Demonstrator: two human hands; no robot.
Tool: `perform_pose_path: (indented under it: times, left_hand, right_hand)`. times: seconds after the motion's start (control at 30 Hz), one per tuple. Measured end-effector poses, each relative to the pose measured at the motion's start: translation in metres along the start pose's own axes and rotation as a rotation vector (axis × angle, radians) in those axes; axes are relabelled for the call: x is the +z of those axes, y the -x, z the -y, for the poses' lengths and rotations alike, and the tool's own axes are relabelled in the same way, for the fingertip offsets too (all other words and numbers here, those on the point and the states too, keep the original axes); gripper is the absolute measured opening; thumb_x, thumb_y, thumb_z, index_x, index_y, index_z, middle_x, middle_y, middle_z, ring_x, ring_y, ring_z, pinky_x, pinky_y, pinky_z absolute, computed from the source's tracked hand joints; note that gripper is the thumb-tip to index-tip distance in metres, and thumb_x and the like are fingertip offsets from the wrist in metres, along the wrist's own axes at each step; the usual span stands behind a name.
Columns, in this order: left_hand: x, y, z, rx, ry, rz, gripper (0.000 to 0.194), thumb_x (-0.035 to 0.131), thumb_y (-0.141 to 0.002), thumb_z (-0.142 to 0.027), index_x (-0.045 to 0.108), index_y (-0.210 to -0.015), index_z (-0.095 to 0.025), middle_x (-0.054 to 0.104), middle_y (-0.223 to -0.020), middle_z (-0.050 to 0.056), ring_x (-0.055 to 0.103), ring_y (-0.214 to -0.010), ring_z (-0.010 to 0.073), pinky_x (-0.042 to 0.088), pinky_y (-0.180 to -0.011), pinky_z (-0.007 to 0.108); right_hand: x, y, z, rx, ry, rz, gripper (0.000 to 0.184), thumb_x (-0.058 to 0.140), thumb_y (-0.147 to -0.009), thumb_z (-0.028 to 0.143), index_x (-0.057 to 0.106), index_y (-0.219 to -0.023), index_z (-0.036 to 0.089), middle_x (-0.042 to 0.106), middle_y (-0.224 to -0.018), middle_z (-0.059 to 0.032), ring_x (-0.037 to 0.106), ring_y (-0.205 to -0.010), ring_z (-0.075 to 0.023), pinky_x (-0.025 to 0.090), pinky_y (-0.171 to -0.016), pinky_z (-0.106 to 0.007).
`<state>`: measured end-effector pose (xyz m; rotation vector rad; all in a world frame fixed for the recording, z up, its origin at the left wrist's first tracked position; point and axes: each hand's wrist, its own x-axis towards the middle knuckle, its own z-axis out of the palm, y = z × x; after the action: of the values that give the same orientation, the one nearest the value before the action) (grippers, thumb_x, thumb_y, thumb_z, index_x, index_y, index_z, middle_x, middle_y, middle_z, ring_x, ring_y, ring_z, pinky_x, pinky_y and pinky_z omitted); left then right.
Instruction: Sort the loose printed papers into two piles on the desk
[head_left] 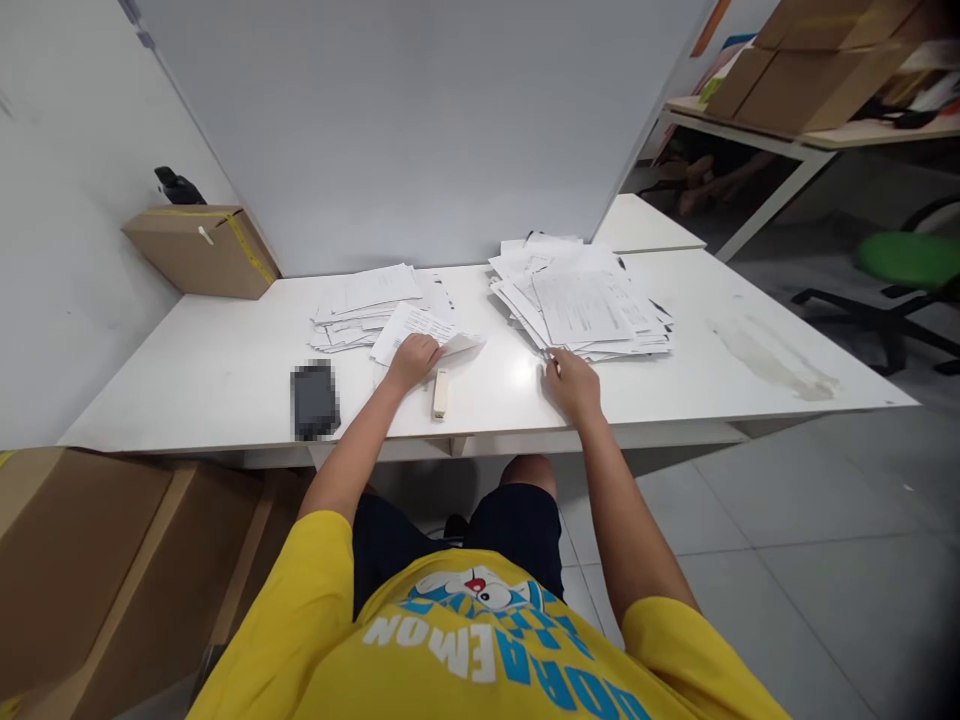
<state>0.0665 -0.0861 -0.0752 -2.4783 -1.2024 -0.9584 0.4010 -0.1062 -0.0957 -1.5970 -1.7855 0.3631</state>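
Note:
My left hand (414, 362) grips a printed sheet of paper (411, 325) by its near edge. The sheet is bent, and its right part lifts off the table. Just behind it lies a stack of papers (375, 290). Close to the left fingers is a small cream-coloured block, maybe a stapler (440, 394), flat on the table. My right hand (574, 385) is at the near left corner of a larger, untidy paper pile (585, 305). Its fingers are curled together, and what they hold, if anything, is too small to make out.
A dark blurred-out object (314, 400) lies left on the white table (225, 370). A cardboard box (202, 250) stands at the back left, before a grey partition (420, 130). More cardboard boxes (97, 560) flank me on the left. A green stool (911, 258) is at right.

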Motion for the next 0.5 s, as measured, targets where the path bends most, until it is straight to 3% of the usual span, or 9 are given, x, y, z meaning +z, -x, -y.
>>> perform_pose_path:
  times: [0.07,0.17,0.27,0.33,0.4,0.5]
  left_hand:
    - [0.000,0.000,0.004,0.007,0.007,-0.047,0.046,0.029,-0.106,-0.046,0.042,-0.067,-0.024,0.052,-0.064,0.004,0.050,-0.064,0.0211,0.038,-0.066,0.037]
    - [-0.001,0.000,0.003,0.044,0.022,-0.096,0.046,0.033,-0.105,-0.046,0.040,-0.066,-0.024,0.049,-0.061,0.003,0.048,-0.062,0.0198,0.037,-0.065,0.036]
    - [-0.005,0.004,-0.002,0.106,0.012,-0.125,0.046,0.036,-0.105,-0.046,0.041,-0.064,-0.024,0.049,-0.060,0.002,0.048,-0.061,0.0193,0.038,-0.065,0.036]
    - [-0.009,0.011,-0.006,0.163,-0.003,-0.125,0.046,0.039,-0.104,-0.047,0.043,-0.064,-0.024,0.051,-0.061,0.003,0.049,-0.062,0.0192,0.040,-0.066,0.036]
    - [-0.013,0.018,-0.010,0.220,-0.007,-0.110,0.045,0.040,-0.103,-0.049,0.047,-0.066,-0.024,0.054,-0.064,0.003,0.052,-0.064,0.0192,0.042,-0.068,0.036]
    - [-0.016,0.026,-0.013,0.246,0.029,-0.121,0.045,0.036,-0.103,-0.053,0.055,-0.075,-0.024,0.061,-0.072,0.005,0.057,-0.072,0.0209,0.045,-0.076,0.039]
  right_hand:
    - [0.004,0.003,0.012,0.098,-0.195,0.030,0.042,0.045,-0.090,0.036,0.065,-0.122,0.018,0.075,-0.103,-0.0133,0.066,-0.094,-0.0279,0.050,-0.092,-0.045]
    - [0.020,0.007,0.044,0.236,-0.646,0.181,0.047,0.051,-0.090,0.048,0.059,-0.128,0.020,0.077,-0.093,-0.0078,0.067,-0.078,-0.0222,0.054,-0.084,-0.039]
    - [0.042,0.005,0.082,0.393,-1.078,0.397,0.050,0.059,-0.088,0.058,0.058,-0.122,0.021,0.076,-0.104,-0.0112,0.071,-0.086,-0.0228,0.057,-0.083,-0.037]
    - [0.053,0.001,0.103,0.482,-1.260,0.495,0.046,0.061,-0.089,0.056,0.061,-0.115,0.019,0.075,-0.106,-0.0137,0.072,-0.093,-0.0248,0.059,-0.085,-0.037]
    - [0.061,-0.004,0.115,0.513,-1.331,0.492,0.032,0.066,-0.087,0.043,0.064,-0.108,0.018,0.075,-0.103,-0.0136,0.072,-0.097,-0.0259,0.060,-0.087,-0.038]
    - [0.067,-0.007,0.117,0.508,-1.322,0.340,0.025,0.069,-0.077,0.019,0.066,-0.101,0.018,0.076,-0.101,-0.0096,0.071,-0.098,-0.0272,0.060,-0.090,-0.043]
